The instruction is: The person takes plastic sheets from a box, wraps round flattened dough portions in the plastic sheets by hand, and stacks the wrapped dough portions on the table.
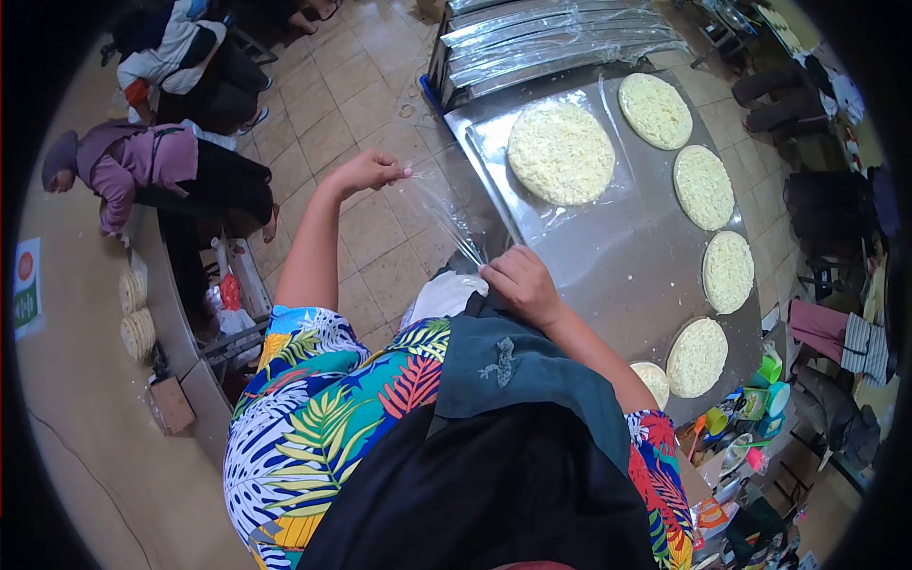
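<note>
A thin clear plastic sheet (pixel 439 211) is pulled taut between my two hands, over the floor beside the metal table. My left hand (pixel 369 173), raised at the left, pinches one end of it with closed fingers. The other end is gathered in my right hand (pixel 524 285), closed near the table's edge. Closest on the table is a large pale round flatbread-like disc (pixel 560 152) with a crumbly top, lying on clear plastic. Several similar discs, one of them this pale disc (pixel 703 187), line the table's far right side.
Metal trays covered in plastic (pixel 560 43) are stacked beyond the metal table (pixel 608 275). Colourful cups and utensils (pixel 750 408) crowd its lower right. A person in a purple top (pixel 152 171) leans over the left counter (pixel 85 418), where round flat stacks (pixel 138 332) lie.
</note>
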A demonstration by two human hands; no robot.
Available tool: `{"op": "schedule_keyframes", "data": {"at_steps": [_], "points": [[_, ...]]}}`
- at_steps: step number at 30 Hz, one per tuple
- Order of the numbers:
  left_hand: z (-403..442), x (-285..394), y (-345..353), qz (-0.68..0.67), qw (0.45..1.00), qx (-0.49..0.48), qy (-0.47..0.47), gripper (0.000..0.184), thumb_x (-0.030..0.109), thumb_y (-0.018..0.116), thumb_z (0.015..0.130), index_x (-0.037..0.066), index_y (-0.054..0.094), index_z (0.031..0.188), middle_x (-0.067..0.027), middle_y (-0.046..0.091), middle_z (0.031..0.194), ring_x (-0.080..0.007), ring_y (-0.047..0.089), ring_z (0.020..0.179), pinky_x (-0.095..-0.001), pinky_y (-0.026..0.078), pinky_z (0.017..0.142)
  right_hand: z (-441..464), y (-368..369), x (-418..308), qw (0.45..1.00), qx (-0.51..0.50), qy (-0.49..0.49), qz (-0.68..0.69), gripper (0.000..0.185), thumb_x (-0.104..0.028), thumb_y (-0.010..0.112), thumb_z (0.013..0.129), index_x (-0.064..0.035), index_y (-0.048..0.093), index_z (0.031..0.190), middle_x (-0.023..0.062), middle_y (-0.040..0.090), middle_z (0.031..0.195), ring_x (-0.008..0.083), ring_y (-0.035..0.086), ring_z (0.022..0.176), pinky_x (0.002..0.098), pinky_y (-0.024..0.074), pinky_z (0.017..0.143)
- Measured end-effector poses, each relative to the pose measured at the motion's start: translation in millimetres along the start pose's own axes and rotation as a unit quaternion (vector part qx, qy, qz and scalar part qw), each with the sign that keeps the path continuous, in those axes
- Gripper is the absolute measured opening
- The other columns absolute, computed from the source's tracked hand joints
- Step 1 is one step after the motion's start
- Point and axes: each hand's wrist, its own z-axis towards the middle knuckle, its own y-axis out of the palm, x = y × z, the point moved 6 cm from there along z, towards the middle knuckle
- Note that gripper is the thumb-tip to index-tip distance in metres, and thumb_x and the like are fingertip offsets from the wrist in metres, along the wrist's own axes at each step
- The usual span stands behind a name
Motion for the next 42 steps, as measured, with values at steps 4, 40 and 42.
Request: {"op": "schedule_keyframes", "data": {"at_steps": [4,40,42], "points": [[5,37,-3,-0.112,0.988,0.001,0.104,0.024,0.029,0.069,0.081,0.005,0.068,0.083,-0.0015,0.062,0.079,-0.0068,0.048,0.071,-0.0221,0.035,0.062,-6,-30,12,0.988,0.09,0.118,0.033,0.019,0.0,0.068,0.071,-0.0043,0.065,0.089,0.0078,0.061,0.079,0.0241,0.059,0.075,0.0356,0.0459,0.066],[215,239,71,0.179,0.875,0.076,0.443,0.032,0.017,0.064,0.082,0.014,0.061,0.114,-0.0065,0.052,0.11,-0.0223,0.049,0.106,-0.0361,0.035,0.092,-41,-50,228,0.781,0.074,0.553,-0.281,0.061,-0.041,0.051,0.09,-0.0015,0.038,0.135,0.0159,0.04,0.14,0.0345,0.032,0.132,0.0511,0.0204,0.108],[200,220,55,0.129,0.906,0.072,0.396,0.034,0.016,0.065,0.081,0.01,0.059,0.113,-0.0082,0.052,0.107,-0.0231,0.05,0.1,-0.0356,0.038,0.088,-58,-58,238,0.739,0.092,0.597,-0.299,0.062,-0.043,0.05,0.091,-0.0017,0.038,0.136,0.0143,0.04,0.14,0.0337,0.032,0.132,0.0516,0.0192,0.108]]}}
